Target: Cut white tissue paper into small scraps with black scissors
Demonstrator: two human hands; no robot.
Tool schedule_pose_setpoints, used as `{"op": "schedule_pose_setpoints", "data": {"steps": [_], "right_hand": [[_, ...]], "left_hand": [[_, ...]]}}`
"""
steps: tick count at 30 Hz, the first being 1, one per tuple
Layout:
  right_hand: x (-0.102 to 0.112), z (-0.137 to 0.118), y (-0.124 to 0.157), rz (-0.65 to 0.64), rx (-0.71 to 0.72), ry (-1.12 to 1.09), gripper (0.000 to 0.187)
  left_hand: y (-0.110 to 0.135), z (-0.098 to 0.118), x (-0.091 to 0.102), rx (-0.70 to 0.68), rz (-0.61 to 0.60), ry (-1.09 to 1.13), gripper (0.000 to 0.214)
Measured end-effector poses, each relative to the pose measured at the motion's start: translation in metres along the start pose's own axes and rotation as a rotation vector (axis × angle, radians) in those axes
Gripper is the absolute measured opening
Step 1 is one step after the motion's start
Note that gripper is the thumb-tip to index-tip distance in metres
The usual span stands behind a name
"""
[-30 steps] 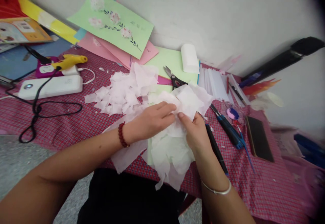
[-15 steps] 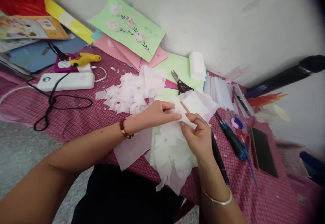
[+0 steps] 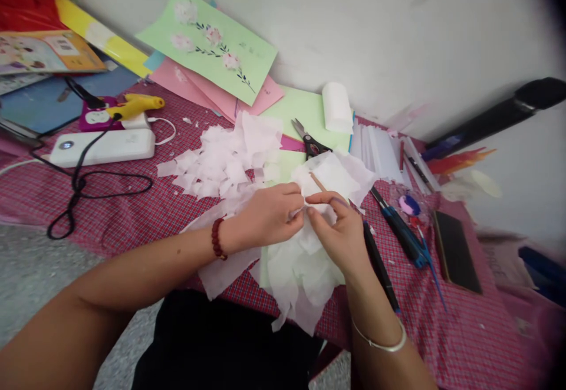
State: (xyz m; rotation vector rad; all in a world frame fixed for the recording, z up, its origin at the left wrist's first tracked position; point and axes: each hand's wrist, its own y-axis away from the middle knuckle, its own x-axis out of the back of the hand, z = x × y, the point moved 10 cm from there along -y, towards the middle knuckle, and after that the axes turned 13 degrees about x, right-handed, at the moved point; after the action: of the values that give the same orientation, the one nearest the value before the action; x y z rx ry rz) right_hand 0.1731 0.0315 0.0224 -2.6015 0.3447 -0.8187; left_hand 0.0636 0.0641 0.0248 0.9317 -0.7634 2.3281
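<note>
My left hand point(image 3: 269, 219) and my right hand point(image 3: 338, 230) meet fingertip to fingertip over a heap of thin white tissue paper point(image 3: 305, 266) at the table's near edge. Both pinch the same tissue piece, which is wrapped round a thin wooden stick point(image 3: 317, 182) poking up and away from the fingers. A second pile of cut tissue pieces point(image 3: 225, 157) lies just beyond my left hand. Black-handled scissors point(image 3: 307, 139) rest behind the tissue on light green paper.
A red checked cloth point(image 3: 132, 213) covers the table. At the left lie a white power bank point(image 3: 104, 147), a yellow glue gun point(image 3: 135, 105) and a black cable point(image 3: 79, 192). Coloured card sheets point(image 3: 212, 45) lean on the wall. Pens, blue cutters point(image 3: 400, 233) and a dark phone point(image 3: 455, 251) lie right.
My fingertips have drawn together on the tissue, and the wooden stick, hidden a second ago, now shows above them. The view has shifted slightly.
</note>
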Motion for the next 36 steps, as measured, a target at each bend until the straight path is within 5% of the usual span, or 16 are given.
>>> {"op": "schedule_pose_setpoints", "data": {"steps": [8, 14, 19, 26, 32, 36], "right_hand": [[0.001, 0.009, 0.004, 0.066, -0.047, -0.003, 0.008], [-0.003, 0.003, 0.004, 0.023, -0.004, 0.050, 0.010], [-0.001, 0.014, 0.006, 0.034, -0.095, 0.032, 0.008], [-0.003, 0.008, 0.002, -0.018, -0.022, 0.065, 0.003], [-0.005, 0.020, 0.005, 0.013, -0.118, -0.053, 0.009], [-0.010, 0.012, 0.003, -0.031, -0.051, -0.015, 0.011]], "left_hand": [[-0.004, -0.028, 0.001, 0.259, 0.033, 0.367, 0.017], [-0.009, -0.019, 0.012, 0.185, 0.097, 0.110, 0.010], [-0.012, -0.032, 0.015, 0.311, 0.083, 0.193, 0.017], [-0.003, -0.012, 0.001, 0.148, 0.021, 0.140, 0.012], [-0.003, -0.015, 0.005, 0.188, 0.046, 0.072, 0.005], [-0.004, -0.012, 0.008, 0.157, 0.086, -0.054, 0.013]]}}
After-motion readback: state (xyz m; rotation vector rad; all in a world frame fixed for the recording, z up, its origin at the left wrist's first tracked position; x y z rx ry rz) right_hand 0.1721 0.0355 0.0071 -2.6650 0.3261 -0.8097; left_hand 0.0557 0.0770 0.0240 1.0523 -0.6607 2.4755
